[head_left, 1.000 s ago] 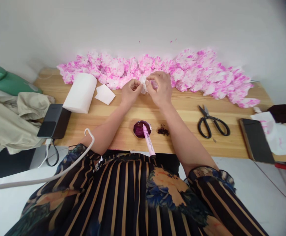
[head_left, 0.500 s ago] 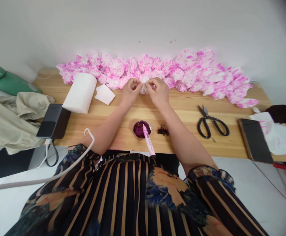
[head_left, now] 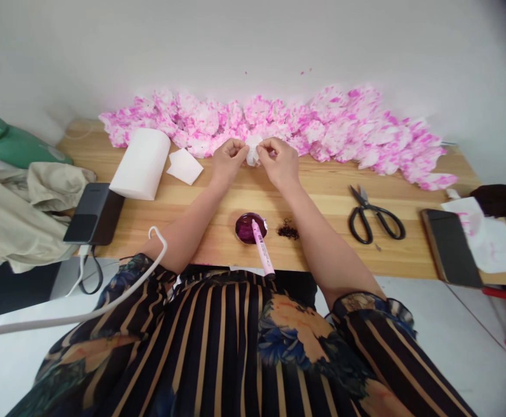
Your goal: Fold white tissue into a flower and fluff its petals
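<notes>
A small crumpled white tissue piece (head_left: 253,152) is pinched between my two hands, near the middle of the wooden table. My left hand (head_left: 229,162) grips its left side with thumb and forefinger. On its right side my right hand (head_left: 280,163) pinches it in the same way. Right behind the hands lies a long row of pink and white tissue flowers (head_left: 200,119). Nearer to me, a pink marker (head_left: 264,252) leans on a small round dish (head_left: 244,229) with dark purple inside. Beside the dish is a little heap of dark bits (head_left: 288,230).
To the left are a white roll (head_left: 143,164), folded white sheets (head_left: 185,167), a black power bank (head_left: 94,214), a beige cloth (head_left: 18,214) and a green bottle (head_left: 18,142). Black-handled scissors (head_left: 374,215), a phone (head_left: 451,248) and stained paper (head_left: 498,243) lie right.
My left hand has shifted slightly left, so the fingertips are a little farther apart. More of the white tissue shows between them, spread wider.
</notes>
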### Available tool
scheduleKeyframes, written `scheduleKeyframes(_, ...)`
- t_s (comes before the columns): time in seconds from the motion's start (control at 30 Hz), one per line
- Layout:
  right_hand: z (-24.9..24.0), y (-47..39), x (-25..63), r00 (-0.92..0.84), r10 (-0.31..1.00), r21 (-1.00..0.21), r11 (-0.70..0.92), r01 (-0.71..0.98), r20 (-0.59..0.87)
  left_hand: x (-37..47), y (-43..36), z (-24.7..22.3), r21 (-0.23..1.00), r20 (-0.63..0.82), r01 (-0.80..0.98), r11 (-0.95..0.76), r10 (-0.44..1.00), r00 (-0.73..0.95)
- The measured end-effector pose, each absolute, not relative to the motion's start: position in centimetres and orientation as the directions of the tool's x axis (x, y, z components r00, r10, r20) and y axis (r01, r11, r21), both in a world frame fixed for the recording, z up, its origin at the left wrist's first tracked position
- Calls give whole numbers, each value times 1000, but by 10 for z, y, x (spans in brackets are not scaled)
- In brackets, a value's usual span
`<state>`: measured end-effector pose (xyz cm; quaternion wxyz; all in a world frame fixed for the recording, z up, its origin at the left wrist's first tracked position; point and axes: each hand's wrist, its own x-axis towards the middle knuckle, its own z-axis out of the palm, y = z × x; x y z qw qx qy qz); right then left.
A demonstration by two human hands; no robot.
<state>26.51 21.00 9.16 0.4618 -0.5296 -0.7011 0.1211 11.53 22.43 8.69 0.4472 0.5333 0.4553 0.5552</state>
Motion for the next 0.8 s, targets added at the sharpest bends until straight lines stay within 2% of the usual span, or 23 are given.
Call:
scheduleKeyframes(0.23, 91, 209, 266, -34, 834, -618, 435, 655, 551, 118, 216, 90, 950, 291, 111, -291, 956, 15)
scheduleKeyframes(0.53, 86, 212, 264, -84, 819, -559, 458, 691, 567, 115, 220, 87, 970, 232, 67, -232, 973, 5)
scheduleKeyframes(0.8, 88, 212, 264, -3, 851, -673, 418, 611, 525, 115, 225, 84, 978, 209, 25, -208, 977, -41)
